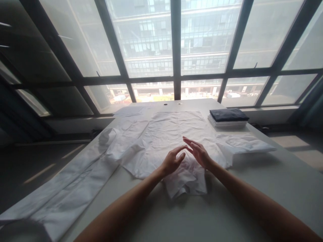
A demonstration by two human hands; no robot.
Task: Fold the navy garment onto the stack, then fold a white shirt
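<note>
Head view shows me my left hand (173,160) and right hand (198,152) both open and holding nothing, fingers nearly meeting just above a white shirt (164,134). I see the shirt spread flat on the table (264,181), collar bunched near me under the hands, one sleeve trailing off to the left edge. Farther right, near the window, a stack (228,117) of folded clothes sits with a dark piece on top.
</note>
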